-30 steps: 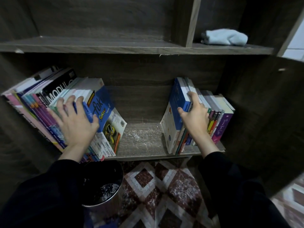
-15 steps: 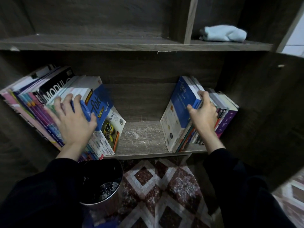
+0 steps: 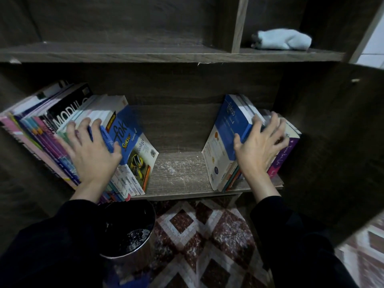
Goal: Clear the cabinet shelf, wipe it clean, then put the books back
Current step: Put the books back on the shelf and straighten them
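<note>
On the dusty wooden shelf (image 3: pixel 178 175) two groups of books lean apart with a bare gap between them. My left hand (image 3: pixel 91 154) lies over the spines of the left books (image 3: pixel 62 115), its thumb round a blue Fokus Biology book (image 3: pixel 128 134) at the group's right end. My right hand (image 3: pixel 257 148) grips the right books (image 3: pixel 291 142). Its thumb is on a blue Fokus book (image 3: pixel 226 125) and its fingers spread over the tops of the others. A light blue cloth (image 3: pixel 282 39) lies on the upper shelf at the right.
A black round bin (image 3: pixel 128 231) stands on the patterned tile floor (image 3: pixel 207 235) just below the shelf's left half. The upper shelf board (image 3: pixel 124 54) runs overhead with a vertical divider (image 3: pixel 239 23). The dark cabinet side (image 3: pixel 332 142) closes in on the right.
My right hand has slid to the right over the book tops, spreading wider. The left books lean a little more to the left under my left hand.
</note>
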